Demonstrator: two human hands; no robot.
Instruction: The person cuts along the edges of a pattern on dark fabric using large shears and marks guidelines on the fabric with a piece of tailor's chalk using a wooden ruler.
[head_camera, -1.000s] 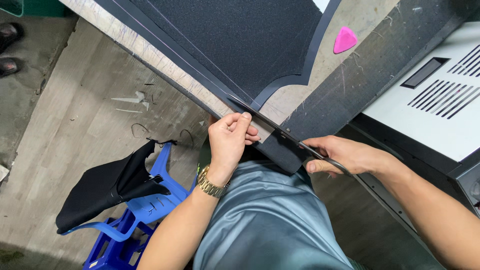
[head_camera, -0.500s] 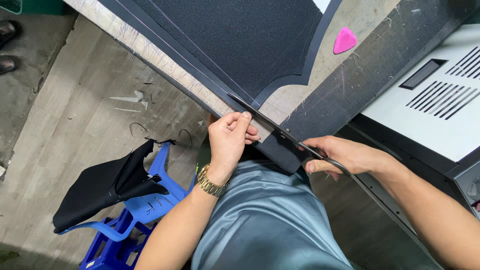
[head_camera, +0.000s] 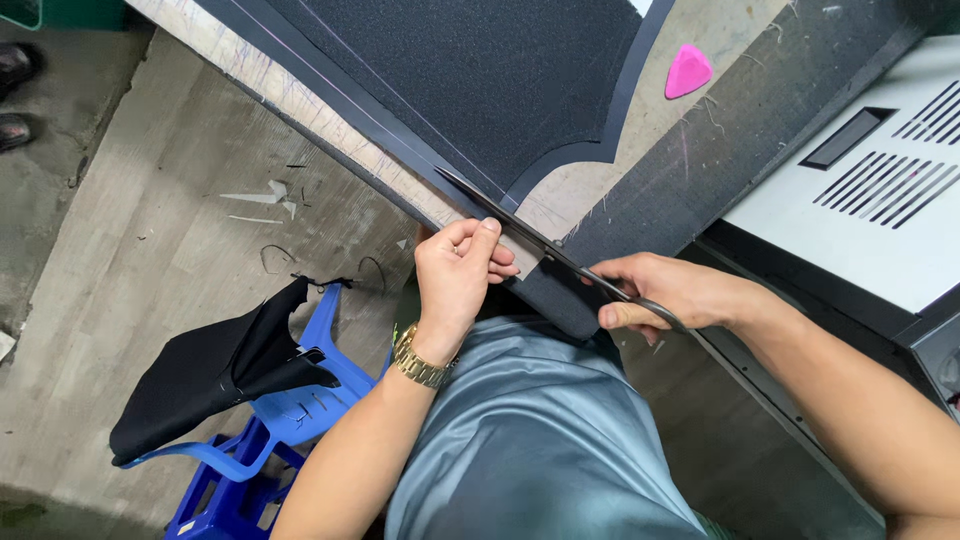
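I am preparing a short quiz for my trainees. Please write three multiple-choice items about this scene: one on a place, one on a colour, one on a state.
1. Where does the small pink triangular piece lie?
A. on the worktable
B. on the floor
C. on the chair

2. What colour is the plastic chair?
A. red
B. blue
C. white

3. What does the right hand do?
A. hangs free
B. presses a button
C. grips long metal scissors

Answers: 1 A, it rests on the tabletop above the dark fabric sheet. 2 B, its seat and legs are blue. 3 C, its fingers close around the handles.
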